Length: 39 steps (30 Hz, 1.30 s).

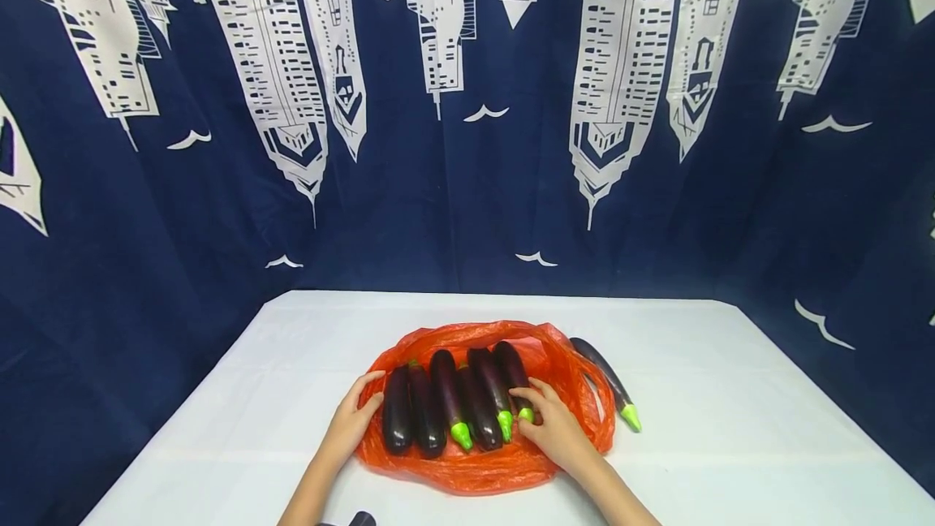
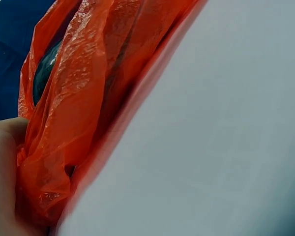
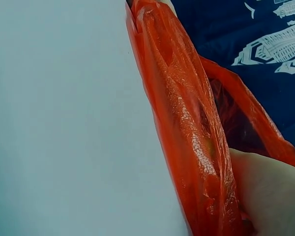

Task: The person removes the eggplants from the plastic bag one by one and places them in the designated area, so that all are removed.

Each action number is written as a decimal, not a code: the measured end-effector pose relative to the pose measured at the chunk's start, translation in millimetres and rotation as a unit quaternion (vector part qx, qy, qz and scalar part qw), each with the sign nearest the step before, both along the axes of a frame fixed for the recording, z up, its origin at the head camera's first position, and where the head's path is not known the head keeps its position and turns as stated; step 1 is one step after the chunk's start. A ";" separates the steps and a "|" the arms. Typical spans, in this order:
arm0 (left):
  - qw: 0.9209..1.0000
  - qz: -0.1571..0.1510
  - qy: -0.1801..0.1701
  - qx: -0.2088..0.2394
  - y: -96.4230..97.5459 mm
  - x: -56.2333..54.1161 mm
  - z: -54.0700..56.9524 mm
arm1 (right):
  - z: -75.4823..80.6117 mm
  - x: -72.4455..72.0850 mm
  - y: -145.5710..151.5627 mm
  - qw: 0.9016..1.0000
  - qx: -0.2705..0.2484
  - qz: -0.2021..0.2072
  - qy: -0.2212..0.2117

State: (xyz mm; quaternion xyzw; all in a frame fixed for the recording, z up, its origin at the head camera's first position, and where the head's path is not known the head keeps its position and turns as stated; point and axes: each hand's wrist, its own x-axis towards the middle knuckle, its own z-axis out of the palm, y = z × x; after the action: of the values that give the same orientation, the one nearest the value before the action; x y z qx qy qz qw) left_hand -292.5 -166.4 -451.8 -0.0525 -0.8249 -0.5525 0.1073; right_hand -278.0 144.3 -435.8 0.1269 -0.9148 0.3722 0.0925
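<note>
Several dark purple eggplants (image 1: pixel 445 396) lie side by side in an open red plastic bag (image 1: pixel 453 473). At the bag's left side is my left hand (image 1: pixel 352 419), thumb and index finger apart against the rim, next to the leftmost eggplant (image 1: pixel 398 412). The left wrist view shows crumpled bag plastic (image 2: pixel 78 108) beside this hand. My right hand (image 1: pixel 551 424) reaches over the bag's right side, fingers and thumb around the green cap end of the rightmost eggplant (image 1: pixel 513 368). In the right wrist view the bag wall (image 3: pixel 187 128) hides the fingertips.
Another eggplant (image 1: pixel 609 376) with a bright green cap lies outside the bag, against its right side. Everything stands on a white table (image 1: pixel 292 347). Behind it hangs a dark blue cloth (image 1: pixel 453 185) printed with white buildings. A small dark object (image 1: pixel 362 519) shows at the front edge.
</note>
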 end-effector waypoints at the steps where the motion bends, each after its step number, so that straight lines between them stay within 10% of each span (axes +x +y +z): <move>1: 1.000 0.001 -0.001 -0.002 0.0 -0.1 -0.4 | 0.4 0.2 -0.4 1.000 0.000 -0.005 0.000; 21: 1.000 -0.016 0.001 0.005 4.1 3.4 0.6 | 1.6 1.8 5.2 0.986 -0.148 -0.004 -0.074; 33: 1.000 -0.003 -0.006 -0.003 1.3 0.4 0.2 | 19.2 6.7 18.5 0.984 -0.092 0.085 -0.130; 39: 1.000 -0.004 -0.009 -0.002 0.3 0.5 -0.5 | 30.2 10.4 20.4 0.988 -0.062 0.067 -0.127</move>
State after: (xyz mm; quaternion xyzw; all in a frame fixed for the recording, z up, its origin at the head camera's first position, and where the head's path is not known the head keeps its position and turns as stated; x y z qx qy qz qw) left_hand -292.1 -166.1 -452.3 -0.0509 -0.8270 -0.5512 0.0980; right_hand -267.6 164.7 -405.6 0.1337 -0.8837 0.4466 -0.0420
